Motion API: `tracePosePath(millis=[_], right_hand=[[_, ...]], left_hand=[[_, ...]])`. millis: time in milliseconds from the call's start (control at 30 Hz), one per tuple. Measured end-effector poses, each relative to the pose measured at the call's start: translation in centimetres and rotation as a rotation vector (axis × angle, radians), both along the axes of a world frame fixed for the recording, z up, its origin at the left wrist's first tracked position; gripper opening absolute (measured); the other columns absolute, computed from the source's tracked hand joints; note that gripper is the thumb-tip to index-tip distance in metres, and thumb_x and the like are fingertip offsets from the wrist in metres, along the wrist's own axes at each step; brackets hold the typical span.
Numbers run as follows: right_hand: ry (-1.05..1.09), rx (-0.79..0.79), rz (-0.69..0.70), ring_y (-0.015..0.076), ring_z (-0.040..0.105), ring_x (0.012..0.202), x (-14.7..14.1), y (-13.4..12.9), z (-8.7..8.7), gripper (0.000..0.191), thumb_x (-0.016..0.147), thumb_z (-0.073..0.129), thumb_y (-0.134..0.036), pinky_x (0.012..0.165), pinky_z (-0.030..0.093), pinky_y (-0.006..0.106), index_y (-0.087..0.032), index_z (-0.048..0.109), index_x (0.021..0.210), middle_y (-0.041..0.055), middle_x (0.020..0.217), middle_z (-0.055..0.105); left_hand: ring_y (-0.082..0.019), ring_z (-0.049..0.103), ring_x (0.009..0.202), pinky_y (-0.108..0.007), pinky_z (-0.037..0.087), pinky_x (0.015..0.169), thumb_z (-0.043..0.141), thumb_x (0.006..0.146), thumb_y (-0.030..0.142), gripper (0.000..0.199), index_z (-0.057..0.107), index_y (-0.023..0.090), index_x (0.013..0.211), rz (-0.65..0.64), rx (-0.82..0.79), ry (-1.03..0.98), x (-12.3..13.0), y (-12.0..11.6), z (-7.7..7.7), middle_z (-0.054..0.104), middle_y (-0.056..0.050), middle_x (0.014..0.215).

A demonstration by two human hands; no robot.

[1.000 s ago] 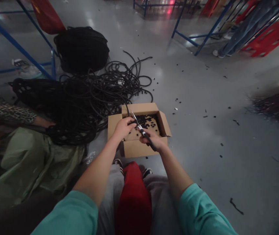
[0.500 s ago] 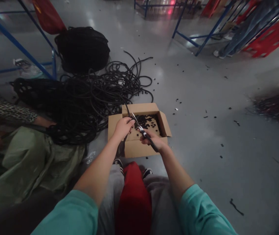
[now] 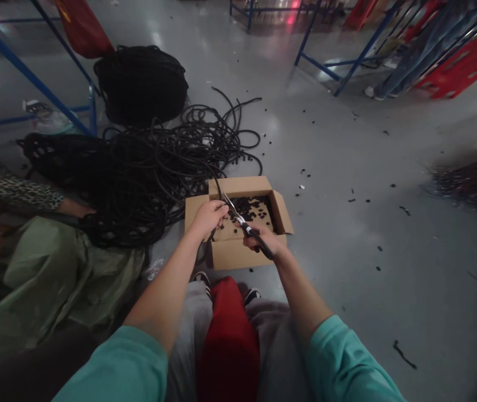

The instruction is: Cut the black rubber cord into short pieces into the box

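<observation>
Over the left side of an open cardboard box point(image 3: 238, 255), my left hand point(image 3: 210, 218) pinches a black cord point(image 3: 218, 187) that runs down from the pile behind. My right hand point(image 3: 261, 239) grips black-handled scissors point(image 3: 241, 221), blades pointing up and left to just beside the left fingertips. The blades look slightly apart; whether they touch the cord I cannot tell. Small black cut pieces point(image 3: 249, 207) lie scattered on the bottom of the box, beneath both hands. A strand of cord hangs below my left hand at the box's near left corner.
A tangled heap of black cord point(image 3: 171, 156) spreads left, with a big black coil point(image 3: 141, 84) behind. At far left sits another person near a green sheet point(image 3: 54, 273). Blue metal frames point(image 3: 326, 70) stand farther back. Black scraps dot the grey floor point(image 3: 338, 145).
Both hands have shifted only slightly: the left a little to the left, the right a touch to the right. The scissors have moved slightly with the right hand; the box stays put.
</observation>
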State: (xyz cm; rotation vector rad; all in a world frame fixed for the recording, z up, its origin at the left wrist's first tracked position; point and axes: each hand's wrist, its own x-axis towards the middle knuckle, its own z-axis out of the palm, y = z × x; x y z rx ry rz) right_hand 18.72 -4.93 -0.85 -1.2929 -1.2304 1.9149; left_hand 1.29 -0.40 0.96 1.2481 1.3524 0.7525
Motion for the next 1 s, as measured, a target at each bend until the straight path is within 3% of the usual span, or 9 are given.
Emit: tracePosePath(millis=[233, 333, 567, 733, 1000], right_hand=[[0.057, 0.031, -0.082, 0.0066, 0.040, 0.054, -0.3, 0.0, -0.4, 0.059, 0.045, 0.059, -0.014, 0.053, 0.032, 0.021, -0.015, 0.054, 0.104, -0.0068, 0.058, 0.048], [0.042, 0.060, -0.101, 0.0073, 0.041, 0.058, -0.3, 0.0, -0.2, 0.057, 0.046, 0.059, -0.014, 0.057, 0.033, 0.022, -0.017, 0.054, 0.103, -0.0063, 0.062, 0.047], [-0.014, 0.058, -0.047, 0.0068, 0.037, 0.051, 0.1, 0.1, 0.4, 0.056, 0.047, 0.058, -0.016, 0.049, 0.028, 0.021, -0.016, 0.055, 0.103, -0.0065, 0.056, 0.044], [0.022, 0.066, -0.056, 0.0048, 0.032, 0.044, 0.2, 0.1, 0.0, 0.057, 0.047, 0.057, -0.016, 0.044, 0.024, 0.020, -0.014, 0.056, 0.105, -0.0090, 0.049, 0.041], [0.018, 0.060, -0.063, 0.0042, 0.032, 0.039, 0.1, 0.1, -0.1, 0.059, 0.047, 0.057, -0.016, 0.040, 0.023, 0.019, -0.014, 0.056, 0.106, -0.0096, 0.046, 0.042]], left_hand=[[-0.007, 0.040, 0.039, -0.021, 0.032, 0.043, 0.049, 0.071, 0.028, 0.016, 0.057, 0.015, 0.071, -0.084, 0.087, 0.132, 0.7, 0.0, -1.2, 0.049, 0.004, 0.051], [-0.006, 0.038, 0.037, -0.020, 0.030, 0.041, 0.046, 0.073, 0.030, 0.018, 0.052, 0.015, 0.064, -0.081, 0.066, 0.049, 1.3, -0.3, -1.5, 0.049, 0.003, 0.050], [-0.002, 0.032, 0.030, -0.017, 0.020, 0.032, 0.052, 0.072, 0.031, 0.022, 0.044, 0.015, 0.060, -0.002, -0.129, -0.237, 1.8, -0.8, 0.1, 0.044, 0.005, 0.049], [-0.001, 0.030, 0.029, -0.017, 0.016, 0.029, 0.054, 0.072, 0.031, 0.022, 0.044, 0.014, 0.062, 0.036, -0.219, -0.284, 1.9, -0.9, 0.9, 0.044, 0.006, 0.047], [0.000, 0.028, 0.028, -0.016, 0.016, 0.029, 0.055, 0.072, 0.035, 0.024, 0.046, 0.014, 0.063, 0.012, -0.262, -0.300, 1.6, -0.7, 0.8, 0.042, 0.006, 0.047]])
